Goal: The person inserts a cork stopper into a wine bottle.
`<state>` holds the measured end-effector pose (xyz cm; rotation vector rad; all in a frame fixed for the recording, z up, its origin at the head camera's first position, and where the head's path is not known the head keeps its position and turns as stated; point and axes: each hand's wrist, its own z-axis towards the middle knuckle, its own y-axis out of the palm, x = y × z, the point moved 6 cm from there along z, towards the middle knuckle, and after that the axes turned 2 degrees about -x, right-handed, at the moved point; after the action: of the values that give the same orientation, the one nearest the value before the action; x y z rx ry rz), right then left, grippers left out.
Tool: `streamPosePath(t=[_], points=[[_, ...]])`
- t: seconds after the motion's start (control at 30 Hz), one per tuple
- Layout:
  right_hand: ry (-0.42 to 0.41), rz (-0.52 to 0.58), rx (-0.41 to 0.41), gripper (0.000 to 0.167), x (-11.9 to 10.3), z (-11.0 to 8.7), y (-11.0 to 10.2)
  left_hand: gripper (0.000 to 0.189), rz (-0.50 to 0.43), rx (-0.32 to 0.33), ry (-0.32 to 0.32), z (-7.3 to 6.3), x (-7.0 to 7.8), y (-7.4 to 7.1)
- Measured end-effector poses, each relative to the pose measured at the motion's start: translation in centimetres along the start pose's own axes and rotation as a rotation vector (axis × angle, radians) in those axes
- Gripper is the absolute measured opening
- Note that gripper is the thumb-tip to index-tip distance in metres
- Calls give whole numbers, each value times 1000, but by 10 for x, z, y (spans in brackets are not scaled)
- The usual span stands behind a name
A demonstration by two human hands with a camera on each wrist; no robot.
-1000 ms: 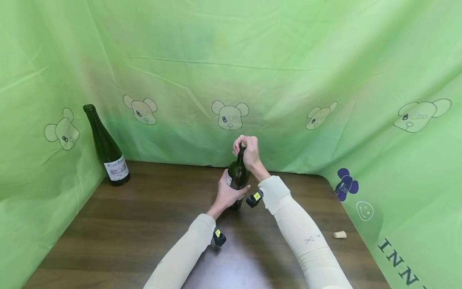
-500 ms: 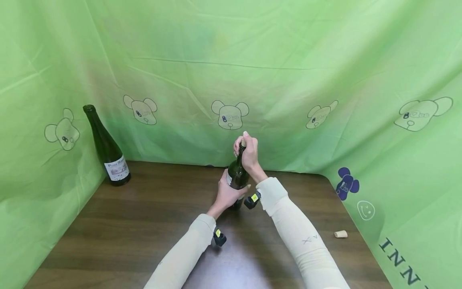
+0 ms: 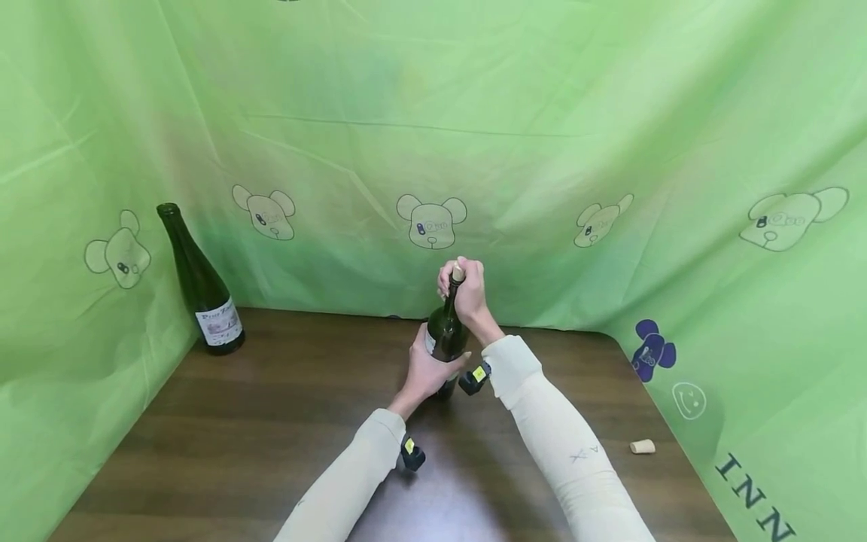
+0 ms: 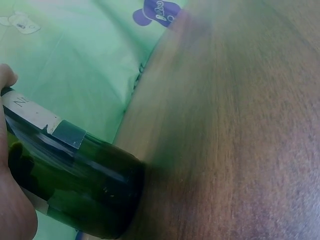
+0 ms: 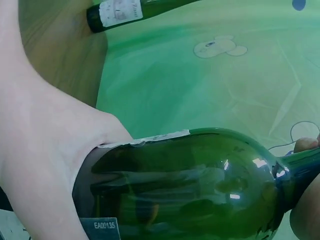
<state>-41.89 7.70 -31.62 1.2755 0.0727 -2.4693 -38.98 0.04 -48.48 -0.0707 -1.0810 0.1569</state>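
A green glass wine bottle [image 3: 445, 329] stands upright on the table toward the back. My left hand [image 3: 427, 369] grips its body, thumb across the front. At the top, my right hand [image 3: 470, 296] has its fingers curled round the neck. A pale cork [image 3: 458, 274] sits in the bottle's mouth with part of it sticking out, and my right thumb lies against its top. In the right wrist view, the neck runs between the right-hand fingers [image 5: 306, 145]. The left wrist view shows the bottle's base [image 4: 107, 195] on the wood.
A second green wine bottle [image 3: 199, 278] with a white label stands at the back left corner. Another cork [image 3: 642, 446] lies on its side near the right edge of the wooden table [image 3: 223, 452]. A green printed cloth [image 3: 325, 150] hangs around the back and sides.
My right hand has shifted slightly at the bottle's mouth. The thumb was raised half a second ago and is now lower, with the cork more plainly visible. My left hand keeps its hold.
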Motion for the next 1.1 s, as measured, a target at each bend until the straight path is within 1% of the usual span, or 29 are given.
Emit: streamPosePath(t=[0.1,0.2,0.3,0.37,0.5,0.63,0.73,0.9,1.03,1.1], points=[[2,-21,28,51,3,-3,-2,76,-5,-7,-2,-2,0,0],[-21,-74,44,54,3,-5,-3,76,-5,-5,1,-3,2,1],[-50,-121,39,55,0,-6,-3,75,-6,4,5,-3,2,2],[-65,-155,28,53,-3,-5,-2,74,2,17,1,-3,1,2],[-66,-191,12,50,-6,-4,1,73,11,44,-15,-4,1,0],[-66,-195,31,49,-3,-4,1,74,10,51,-17,-5,1,0],[-72,-187,49,52,1,-7,1,74,13,53,-17,-8,0,-1],[-68,-144,36,56,4,-12,2,75,25,50,-44,-10,-2,-2],[-35,-139,6,51,1,-12,2,78,45,26,-61,-9,-2,-3],[0,-169,0,44,-3,-13,0,80,54,2,-69,-8,-1,-3]])
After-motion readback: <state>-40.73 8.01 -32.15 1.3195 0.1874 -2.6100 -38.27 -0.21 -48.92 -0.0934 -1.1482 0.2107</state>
